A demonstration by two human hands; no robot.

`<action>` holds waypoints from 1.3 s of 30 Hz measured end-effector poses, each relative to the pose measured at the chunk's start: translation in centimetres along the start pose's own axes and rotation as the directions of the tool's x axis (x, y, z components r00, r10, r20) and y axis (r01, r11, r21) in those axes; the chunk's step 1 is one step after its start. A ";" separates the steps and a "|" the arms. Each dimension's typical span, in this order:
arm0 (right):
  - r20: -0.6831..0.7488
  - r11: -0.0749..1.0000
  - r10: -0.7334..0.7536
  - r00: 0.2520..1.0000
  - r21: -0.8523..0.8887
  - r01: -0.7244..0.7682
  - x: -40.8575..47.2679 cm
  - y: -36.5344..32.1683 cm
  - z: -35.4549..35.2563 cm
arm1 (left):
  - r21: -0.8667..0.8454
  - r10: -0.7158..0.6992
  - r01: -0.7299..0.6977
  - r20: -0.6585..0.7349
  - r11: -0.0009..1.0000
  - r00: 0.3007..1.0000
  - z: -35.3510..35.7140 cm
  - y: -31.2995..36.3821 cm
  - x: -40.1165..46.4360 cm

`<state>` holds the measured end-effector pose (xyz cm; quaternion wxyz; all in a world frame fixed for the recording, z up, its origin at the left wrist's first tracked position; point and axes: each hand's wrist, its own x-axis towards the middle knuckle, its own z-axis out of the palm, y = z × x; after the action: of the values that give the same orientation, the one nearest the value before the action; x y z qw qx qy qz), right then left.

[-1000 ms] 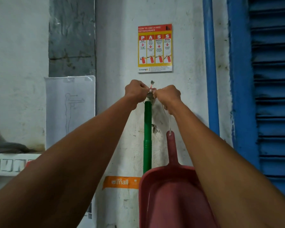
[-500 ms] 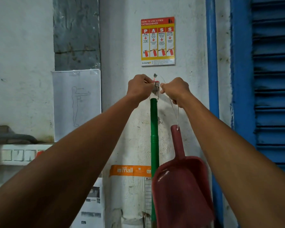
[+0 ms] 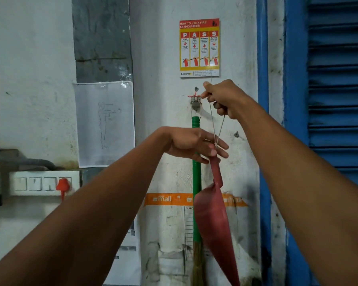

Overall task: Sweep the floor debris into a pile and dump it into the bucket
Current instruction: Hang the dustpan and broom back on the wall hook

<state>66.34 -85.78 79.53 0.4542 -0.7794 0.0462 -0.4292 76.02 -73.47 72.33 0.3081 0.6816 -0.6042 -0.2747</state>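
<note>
A red dustpan (image 3: 212, 219) hangs edge-on from a thin string loop (image 3: 216, 129). My right hand (image 3: 223, 99) pinches that string beside the wall hook (image 3: 195, 103). My left hand (image 3: 192, 144) is lower, fingers spread, touching the top of the dustpan's handle. A broom with a green handle (image 3: 196, 176) hangs on the wall behind, its straw bristles (image 3: 197, 265) low down. No bucket or floor debris is in view.
A fire-extinguisher poster (image 3: 199, 47) is on the white wall above the hook. A blue louvred shutter (image 3: 339, 100) fills the right. A paper sheet with a figure drawing (image 3: 104, 123) and a switch panel (image 3: 42, 183) are on the left.
Both hands were at the hook. My left hand has dropped to the dustpan's handle top. My right hand has lifted the string off to the right, and the dustpan has turned edge-on.
</note>
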 end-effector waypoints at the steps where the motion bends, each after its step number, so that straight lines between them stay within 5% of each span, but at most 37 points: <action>1: 0.011 1.000 -0.009 1.000 0.016 0.009 -0.3 -0.3 -0.1 | -0.012 0.003 -0.003 -0.003 1.000 1.000 0.3 -0.2 -0.3; 13: 0.170 0.990 -0.138 0.976 -0.013 0.143 0.8 0.3 0.6 | -0.056 -0.058 0.048 -0.189 0.997 0.980 0.1 -0.8 -4.3; 25: 0.156 0.946 -0.266 0.951 -0.147 0.289 7.1 2.4 2.4 | -0.017 -0.005 -0.003 -0.448 1.000 0.894 -4.0 -3.1 -3.3; 39: 0.122 0.995 -0.042 0.992 0.099 0.030 10.3 6.1 2.1 | -0.052 -0.098 0.084 -0.413 0.995 0.905 -5.1 -5.1 0.0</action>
<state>76.23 -92.68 80.95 0.4859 -0.7821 -0.0170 -0.3898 83.20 -72.66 71.85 0.4275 0.7468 -0.4876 -0.1475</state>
